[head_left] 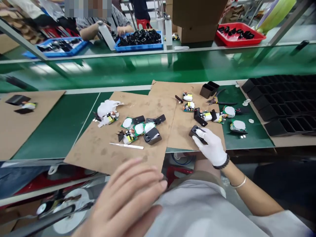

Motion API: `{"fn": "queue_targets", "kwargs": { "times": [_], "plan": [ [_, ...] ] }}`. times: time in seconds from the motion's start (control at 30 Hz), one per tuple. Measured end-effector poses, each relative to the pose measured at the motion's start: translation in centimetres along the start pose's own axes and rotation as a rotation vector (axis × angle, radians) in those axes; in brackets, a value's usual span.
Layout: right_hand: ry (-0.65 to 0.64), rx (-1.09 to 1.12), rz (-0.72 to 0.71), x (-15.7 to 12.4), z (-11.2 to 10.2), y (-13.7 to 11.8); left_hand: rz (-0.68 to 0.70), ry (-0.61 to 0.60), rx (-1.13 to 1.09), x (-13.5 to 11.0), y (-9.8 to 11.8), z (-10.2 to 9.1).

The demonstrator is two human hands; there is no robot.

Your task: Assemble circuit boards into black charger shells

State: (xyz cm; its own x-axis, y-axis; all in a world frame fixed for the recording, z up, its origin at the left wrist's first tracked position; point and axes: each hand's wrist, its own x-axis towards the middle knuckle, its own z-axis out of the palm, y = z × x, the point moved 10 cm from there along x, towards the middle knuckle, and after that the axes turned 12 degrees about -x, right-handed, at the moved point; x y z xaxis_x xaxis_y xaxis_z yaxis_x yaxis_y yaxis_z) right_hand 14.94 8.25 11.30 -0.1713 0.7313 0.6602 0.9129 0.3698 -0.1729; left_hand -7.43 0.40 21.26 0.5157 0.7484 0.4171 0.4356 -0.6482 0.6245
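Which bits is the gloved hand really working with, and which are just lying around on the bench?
In use: right hand gripping a black casing; likely the circuit boards and black compartment tray beside it.
Lying about: pliers, white strip, red tray and blue tray across the belt; left hand is below the bench edge.

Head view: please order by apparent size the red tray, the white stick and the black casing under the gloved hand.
1. red tray, though farthest.
2. white stick, long but thin.
3. black casing, partly covered by the right hand.
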Motion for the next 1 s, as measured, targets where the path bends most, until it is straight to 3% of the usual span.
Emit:
{"fn": "queue_targets", "kwargs": {
  "times": [0.1, 0.2, 0.33, 0.43, 0.57, 0.73, 0.9, 1.0],
  "plan": [
    [-0.015, -0.001, -0.014, -0.1, 0.2, 0.1, -0.071, 0.104, -0.186, -2.5, -1.1, 3.7],
    [0.037, -0.024, 0.024, -0.3, -0.3, 0.8, -0.173, 0.230, -0.283, -2.5, -3.4, 7.9],
    [-0.035, -0.071, -0.009, -0.9, 1.1, 0.8, -0.262, 0.335, -0.333, 0.5, -6.9, 12.4],
    [-0.038, -0.129, -0.035, -1.1, 1.8, 0.7, -0.225, 0.358, -0.350, 3.8, -8.8, 14.5],
    [-0.005, -0.108, -0.071, -0.7, 0.7, 0.5, -0.195, 0.421, -0.305, 5.8, -10.6, 15.5],
    [0.087, -0.026, 0.043, -1.0, -2.1, 1.5, -0.169, 0.521, -0.293, 4.9, -11.0, 14.9],
    [-0.148, 0.045, 0.087, -1.8, 1.3, 2.3, -0.210, 0.569, -0.398, 4.8, -11.7, 14.2],
    [-0.163, 0.285, 0.322, -1.6, 2.0, 4.4, -0.244, 0.570, -0.435, 5.0, -12.2, 14.3]
  ]
}}
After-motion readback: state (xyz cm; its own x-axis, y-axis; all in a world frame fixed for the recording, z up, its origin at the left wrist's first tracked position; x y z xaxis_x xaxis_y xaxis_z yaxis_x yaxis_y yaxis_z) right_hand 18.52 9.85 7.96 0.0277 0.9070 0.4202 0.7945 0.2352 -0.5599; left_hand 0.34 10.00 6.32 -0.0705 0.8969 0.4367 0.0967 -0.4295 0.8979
